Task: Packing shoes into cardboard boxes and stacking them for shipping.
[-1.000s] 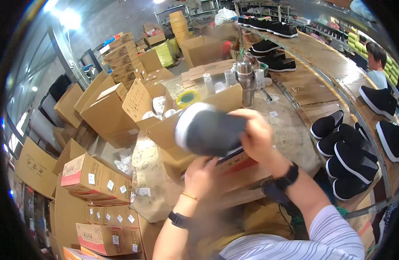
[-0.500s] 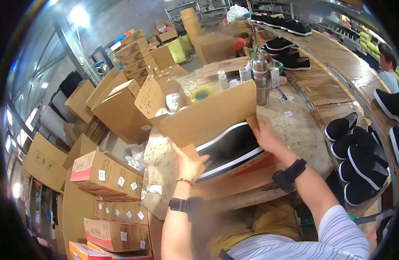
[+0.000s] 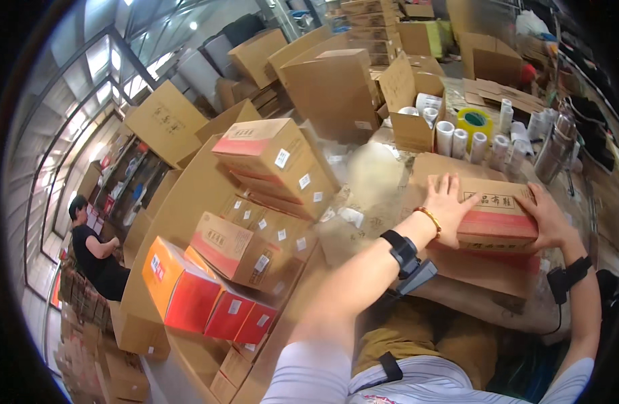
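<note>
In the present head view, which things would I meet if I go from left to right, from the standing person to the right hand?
Person in black, leftmost orange box, tall brown carton, left hand, closed box, right hand.

On my bench (image 3: 369, 234) I've got a fat yellow tape roll (image 3: 462, 120) just behind some little white rolls (image 3: 444, 139), plus a steel flask (image 3: 555, 145) off right. Open carton (image 3: 412, 138) beside them has more white rolls (image 3: 428, 102) in it. Over to my left, orange-and-red boxes (image 3: 188, 286), and farther out a co-worker (image 3: 94, 252) in a dark top.
</note>
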The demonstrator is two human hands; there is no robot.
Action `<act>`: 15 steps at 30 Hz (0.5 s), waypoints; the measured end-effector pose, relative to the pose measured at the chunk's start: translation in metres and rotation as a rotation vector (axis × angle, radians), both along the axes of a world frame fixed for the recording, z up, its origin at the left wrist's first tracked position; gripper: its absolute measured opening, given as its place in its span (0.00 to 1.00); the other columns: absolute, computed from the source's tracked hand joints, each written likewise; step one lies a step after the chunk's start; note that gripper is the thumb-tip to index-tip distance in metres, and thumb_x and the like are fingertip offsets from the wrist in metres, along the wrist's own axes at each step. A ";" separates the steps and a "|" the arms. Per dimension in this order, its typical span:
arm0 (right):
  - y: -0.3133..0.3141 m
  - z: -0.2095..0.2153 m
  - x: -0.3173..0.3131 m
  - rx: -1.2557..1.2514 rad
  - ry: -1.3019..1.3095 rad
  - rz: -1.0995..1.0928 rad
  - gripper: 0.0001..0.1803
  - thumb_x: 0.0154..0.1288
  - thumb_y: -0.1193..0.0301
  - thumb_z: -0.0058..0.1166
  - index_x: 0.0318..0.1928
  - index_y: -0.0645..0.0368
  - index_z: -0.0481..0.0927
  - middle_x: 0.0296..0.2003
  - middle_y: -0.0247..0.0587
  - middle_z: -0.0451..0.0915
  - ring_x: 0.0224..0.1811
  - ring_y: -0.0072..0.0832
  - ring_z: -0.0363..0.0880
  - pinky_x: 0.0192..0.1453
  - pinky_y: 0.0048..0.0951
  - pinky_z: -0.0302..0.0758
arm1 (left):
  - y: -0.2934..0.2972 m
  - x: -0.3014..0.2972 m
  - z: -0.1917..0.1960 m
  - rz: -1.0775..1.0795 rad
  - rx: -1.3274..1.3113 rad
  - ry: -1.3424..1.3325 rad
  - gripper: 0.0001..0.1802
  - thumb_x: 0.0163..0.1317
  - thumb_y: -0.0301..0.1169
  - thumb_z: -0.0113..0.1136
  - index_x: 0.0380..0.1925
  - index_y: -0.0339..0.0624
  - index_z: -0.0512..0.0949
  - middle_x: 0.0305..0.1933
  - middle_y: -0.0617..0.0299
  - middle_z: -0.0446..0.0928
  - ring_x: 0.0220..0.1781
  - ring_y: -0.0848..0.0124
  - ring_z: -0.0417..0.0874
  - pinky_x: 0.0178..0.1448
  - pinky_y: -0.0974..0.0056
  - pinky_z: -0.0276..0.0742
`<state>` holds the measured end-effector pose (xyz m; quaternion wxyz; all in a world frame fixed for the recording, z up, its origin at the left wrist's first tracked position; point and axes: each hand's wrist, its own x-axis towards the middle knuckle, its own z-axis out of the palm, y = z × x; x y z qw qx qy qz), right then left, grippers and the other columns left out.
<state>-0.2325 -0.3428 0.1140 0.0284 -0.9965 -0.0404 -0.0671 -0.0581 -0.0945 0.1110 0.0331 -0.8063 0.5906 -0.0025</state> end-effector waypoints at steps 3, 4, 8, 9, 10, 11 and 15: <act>-0.002 0.018 0.009 0.245 0.141 0.015 0.56 0.22 0.54 0.73 0.61 0.55 0.67 0.62 0.62 0.57 0.65 0.56 0.55 0.69 0.44 0.55 | -0.004 0.009 0.009 0.008 0.066 0.076 0.57 0.38 0.62 0.65 0.69 0.63 0.50 0.69 0.32 0.46 0.71 0.38 0.45 0.67 0.32 0.43; -0.003 0.022 0.011 0.245 0.148 0.017 0.56 0.22 0.54 0.73 0.61 0.55 0.67 0.62 0.62 0.57 0.65 0.56 0.55 0.69 0.44 0.55 | -0.005 0.014 0.012 0.013 0.077 0.143 0.56 0.39 0.62 0.64 0.69 0.63 0.50 0.69 0.32 0.46 0.71 0.38 0.45 0.67 0.32 0.42; -0.010 -0.011 0.000 0.197 0.020 0.026 0.47 0.41 0.47 0.64 0.62 0.55 0.66 0.64 0.60 0.55 0.67 0.55 0.54 0.69 0.44 0.54 | 0.006 -0.004 -0.015 -0.003 -0.119 0.102 0.52 0.41 0.65 0.60 0.68 0.65 0.55 0.70 0.36 0.46 0.72 0.41 0.45 0.66 0.28 0.39; -0.012 -0.031 -0.005 0.123 -0.144 0.061 0.43 0.50 0.44 0.58 0.62 0.55 0.66 0.65 0.59 0.54 0.68 0.53 0.53 0.69 0.43 0.54 | 0.011 -0.009 -0.025 -0.017 -0.276 0.030 0.51 0.41 0.66 0.60 0.67 0.65 0.57 0.71 0.39 0.47 0.72 0.42 0.44 0.65 0.26 0.37; -0.015 -0.043 -0.012 0.399 -0.281 0.058 0.39 0.60 0.43 0.47 0.65 0.56 0.62 0.68 0.55 0.51 0.70 0.47 0.52 0.70 0.41 0.53 | 0.012 -0.012 -0.031 -0.095 -0.374 0.051 0.48 0.41 0.64 0.61 0.64 0.65 0.62 0.71 0.44 0.47 0.73 0.46 0.45 0.64 0.24 0.36; -0.007 -0.056 -0.014 0.407 -0.276 0.060 0.39 0.60 0.43 0.47 0.65 0.56 0.62 0.68 0.55 0.51 0.70 0.47 0.52 0.70 0.41 0.53 | 0.018 -0.018 -0.033 -0.090 -0.367 0.054 0.48 0.41 0.64 0.61 0.64 0.65 0.62 0.71 0.44 0.47 0.73 0.46 0.45 0.64 0.24 0.36; -0.045 -0.158 -0.088 1.935 -0.273 -0.219 0.41 0.57 0.47 0.53 0.65 0.58 0.59 0.62 0.45 0.64 0.64 0.36 0.63 0.64 0.38 0.64 | 0.041 -0.050 -0.051 -0.238 -0.547 -0.045 0.43 0.39 0.53 0.67 0.61 0.64 0.66 0.72 0.52 0.51 0.74 0.52 0.48 0.64 0.25 0.38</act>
